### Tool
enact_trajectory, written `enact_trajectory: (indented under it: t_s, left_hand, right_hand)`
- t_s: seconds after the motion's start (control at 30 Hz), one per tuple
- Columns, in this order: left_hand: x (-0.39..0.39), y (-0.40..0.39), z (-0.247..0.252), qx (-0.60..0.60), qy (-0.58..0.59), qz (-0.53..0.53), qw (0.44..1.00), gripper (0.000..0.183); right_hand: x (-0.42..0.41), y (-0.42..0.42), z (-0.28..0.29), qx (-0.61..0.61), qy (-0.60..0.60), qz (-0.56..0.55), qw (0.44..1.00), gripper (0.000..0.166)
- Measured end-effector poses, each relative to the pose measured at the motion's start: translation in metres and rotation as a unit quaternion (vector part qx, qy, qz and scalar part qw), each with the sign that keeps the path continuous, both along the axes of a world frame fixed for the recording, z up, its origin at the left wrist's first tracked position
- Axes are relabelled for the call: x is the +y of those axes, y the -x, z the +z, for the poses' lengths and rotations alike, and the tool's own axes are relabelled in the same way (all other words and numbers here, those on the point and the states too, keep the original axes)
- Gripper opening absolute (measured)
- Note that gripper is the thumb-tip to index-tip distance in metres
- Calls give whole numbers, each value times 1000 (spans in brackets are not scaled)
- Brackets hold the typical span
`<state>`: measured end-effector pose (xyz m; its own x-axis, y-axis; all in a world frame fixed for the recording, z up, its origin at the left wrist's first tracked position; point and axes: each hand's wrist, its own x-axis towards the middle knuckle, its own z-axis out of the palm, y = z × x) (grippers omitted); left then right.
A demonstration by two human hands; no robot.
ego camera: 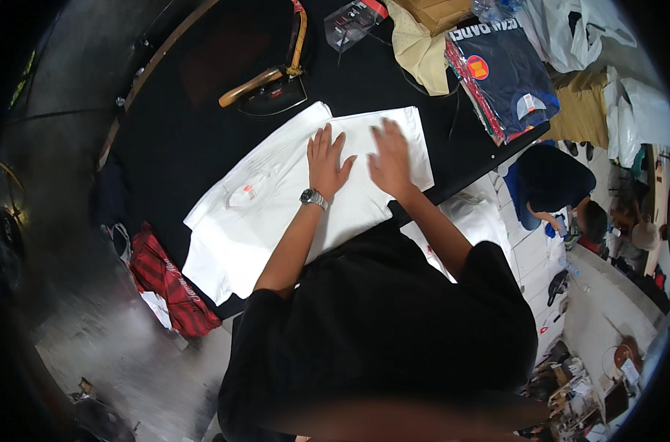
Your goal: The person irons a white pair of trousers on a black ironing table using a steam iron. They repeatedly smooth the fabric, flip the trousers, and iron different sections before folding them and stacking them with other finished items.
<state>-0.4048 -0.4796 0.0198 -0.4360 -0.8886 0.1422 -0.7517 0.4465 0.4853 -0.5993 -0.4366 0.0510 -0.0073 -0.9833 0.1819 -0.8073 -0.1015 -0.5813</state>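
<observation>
A white T-shirt lies spread out on the black-covered table, its neckline with a small orange-printed label towards the left. My left hand, with a metal wristwatch at the wrist, rests palm down on the shirt, fingers apart. To its right, my right hand is over the part of the shirt near its right end, palm down and blurred. Neither hand grips anything. Beyond the shirt, a clothes iron with a wooden handle stands on the table, its cord running away at the top.
Folded shirts in clear plastic are stacked at the table's right, by cream cloth and a cardboard box. Red patterned cloth hangs at the left edge. White fabric is below the right edge. Another person bends nearby.
</observation>
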Motion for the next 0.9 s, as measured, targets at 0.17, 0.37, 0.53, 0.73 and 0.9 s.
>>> enact_trajectory:
  t_s: [0.17,0.37,0.53,0.73,0.9]
  left_hand:
    - [3,0,-11,-50,-11,10,999,65]
    - [10,23,-4,-35,3,20,999,61]
    - [33,61,-3,-34,-75,-136,987,84]
    - [33,66,18,-151,-96,-158,971,146]
    - [28,50,17,-32,-120,-175,977,127]
  right_hand:
    - [-2,39,-39,181,-50,-45,981,70]
    - [18,104,-42,245,-42,-90,964,69]
    - [35,75,-19,163,-53,119,978,79]
    - [44,114,-23,136,-131,202,961,112]
    - [22,108,18,215,-195,254,923,122]
